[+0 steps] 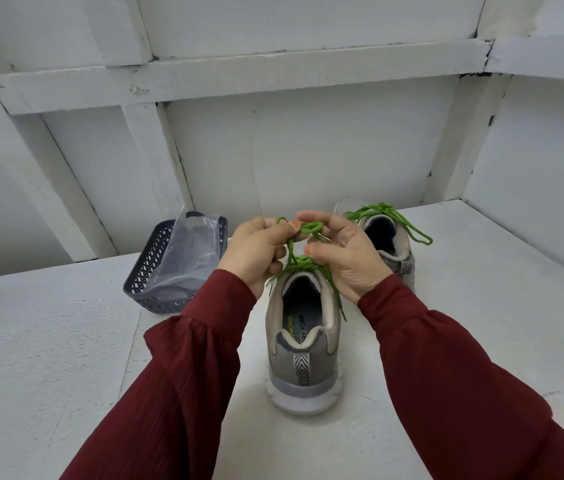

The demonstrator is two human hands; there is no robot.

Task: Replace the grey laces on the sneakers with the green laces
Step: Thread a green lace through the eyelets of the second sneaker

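My left hand [259, 251] and right hand [349, 258] each pinch a loop of the green lace [303, 263] above the near sneaker [303, 341], which stands heel toward me on the counter [65, 341].

near sneaker [303, 341]: grey and beige, white sole, black-and-white herringbone heel tab
laces [296, 263]: bright green
far sneaker [389, 244]: same greys, green laces too
basket [155, 271]: dark grey, diamond lattice
my sleeves [176, 393]: maroon, ribbed
table [48, 341]: white
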